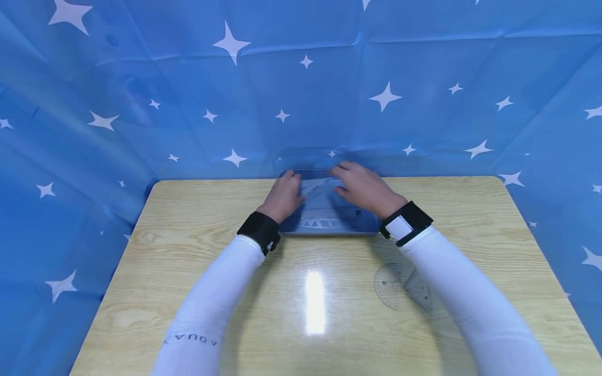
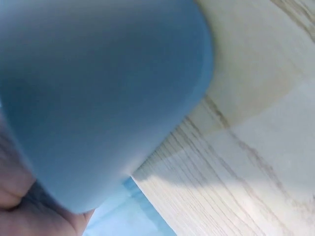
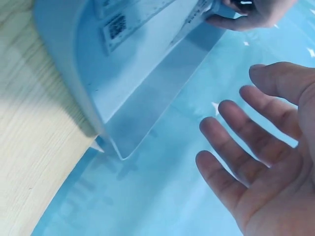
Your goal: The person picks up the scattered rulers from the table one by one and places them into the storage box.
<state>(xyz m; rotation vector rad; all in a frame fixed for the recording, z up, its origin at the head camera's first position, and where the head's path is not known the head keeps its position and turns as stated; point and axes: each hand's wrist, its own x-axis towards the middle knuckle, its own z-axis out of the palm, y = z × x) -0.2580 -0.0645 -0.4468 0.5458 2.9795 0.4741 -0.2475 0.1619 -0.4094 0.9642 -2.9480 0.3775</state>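
Observation:
A shallow blue tray point(image 1: 293, 225) sits at the table's back edge. Inside it lie a clear stencil ruler point(image 1: 322, 223) with cut-out shapes and a slanting clear ruler point(image 1: 316, 187). Over the tray's left part, my left hand point(image 1: 282, 196) has its fingers curled, thumb and finger at the end of the slanting ruler. In the left wrist view the tray's outer wall point(image 2: 108, 98) hides most of that hand point(image 2: 29, 216). My right hand point(image 1: 364, 190) hovers over the tray's right side, its fingers point(image 3: 241, 137) spread and holding nothing.
Clear protractor-like pieces lie on the wooden table point(image 1: 188, 292) at the right: one half-round protractor point(image 1: 388, 285) and another clear piece point(image 1: 418, 291) beside my right sleeve. A blue star-patterned cloth point(image 1: 305, 104) hangs right behind the back edge and along both sides.

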